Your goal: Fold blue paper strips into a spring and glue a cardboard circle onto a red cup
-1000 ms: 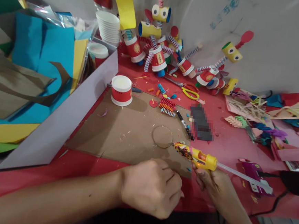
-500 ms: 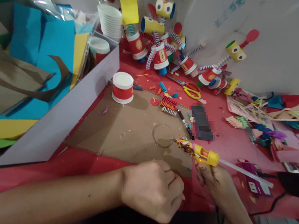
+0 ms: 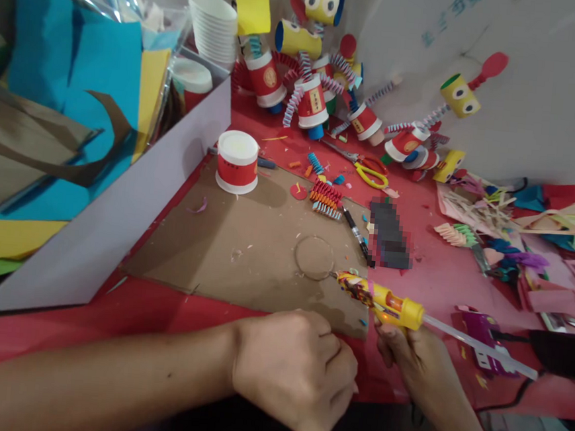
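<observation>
My right hand (image 3: 413, 355) grips a yellow hot glue gun (image 3: 383, 304) with a clear glue stick poking out of its back. The gun's tip points left at the edge of a brown cardboard sheet (image 3: 245, 245), beside a ring mark of glue. My left hand (image 3: 295, 369) is curled into a fist at the near edge of the red table (image 3: 160, 312), fingers toward the gun. What the fist holds, if anything, is hidden.
A red and white paper cup (image 3: 236, 162) stands upside down on the cardboard. Paper-cup figures with spring arms (image 3: 311, 101) line the back wall. Yellow scissors (image 3: 368, 172), a black pen (image 3: 358, 234) and paper scraps lie around. A grey box (image 3: 118, 215) of coloured paper fills the left.
The view has shifted slightly; my hands and the glue gun keep almost the same place, the gun's tip still at the cardboard edge.
</observation>
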Demonstrator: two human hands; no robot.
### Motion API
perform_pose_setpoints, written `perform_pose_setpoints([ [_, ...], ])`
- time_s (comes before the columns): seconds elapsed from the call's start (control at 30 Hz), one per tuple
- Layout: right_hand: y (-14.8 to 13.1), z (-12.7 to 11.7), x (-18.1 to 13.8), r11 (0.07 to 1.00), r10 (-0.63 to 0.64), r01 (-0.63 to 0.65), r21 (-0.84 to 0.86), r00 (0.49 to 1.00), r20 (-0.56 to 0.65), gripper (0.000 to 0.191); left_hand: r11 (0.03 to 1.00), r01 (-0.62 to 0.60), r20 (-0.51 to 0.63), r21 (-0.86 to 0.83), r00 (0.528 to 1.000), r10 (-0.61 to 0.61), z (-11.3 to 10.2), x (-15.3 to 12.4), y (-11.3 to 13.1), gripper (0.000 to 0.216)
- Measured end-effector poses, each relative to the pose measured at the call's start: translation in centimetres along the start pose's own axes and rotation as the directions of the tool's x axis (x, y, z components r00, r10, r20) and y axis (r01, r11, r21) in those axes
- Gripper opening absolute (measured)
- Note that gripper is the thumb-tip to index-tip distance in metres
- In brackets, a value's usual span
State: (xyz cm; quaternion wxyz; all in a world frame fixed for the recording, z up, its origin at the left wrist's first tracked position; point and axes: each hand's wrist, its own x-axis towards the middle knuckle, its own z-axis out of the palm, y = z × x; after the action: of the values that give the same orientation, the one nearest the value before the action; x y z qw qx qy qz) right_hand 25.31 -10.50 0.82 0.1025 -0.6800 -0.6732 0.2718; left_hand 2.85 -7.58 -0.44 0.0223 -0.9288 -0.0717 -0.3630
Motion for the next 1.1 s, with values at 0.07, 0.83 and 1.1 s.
perform_pose_setpoints([
  [0.07,-0.1,0.0,0.0,1.000,0.008,-0.008,-0.007,1.000,-0.001,0.052,1.000,-0.012,-0.002,0.003,1.000,0.012,0.1,-0.1,0.0,0.015],
  [0.83,-1.5,0.2,-0.1,0.998,-0.009,0.010,-0.059,1.000,0.018,0.052,0.906,0.377,0.064,-0.195,0.926,-0.371,1.5,-1.5,2.6,0.021],
  [1.1,-1.8,0.2,0.1,0.998,-0.018,0.020,-0.059,0.999,0.039,0.051,0.593,0.797,0.039,0.117,0.593,-0.804,3.8,0.4,6.7,0.031],
])
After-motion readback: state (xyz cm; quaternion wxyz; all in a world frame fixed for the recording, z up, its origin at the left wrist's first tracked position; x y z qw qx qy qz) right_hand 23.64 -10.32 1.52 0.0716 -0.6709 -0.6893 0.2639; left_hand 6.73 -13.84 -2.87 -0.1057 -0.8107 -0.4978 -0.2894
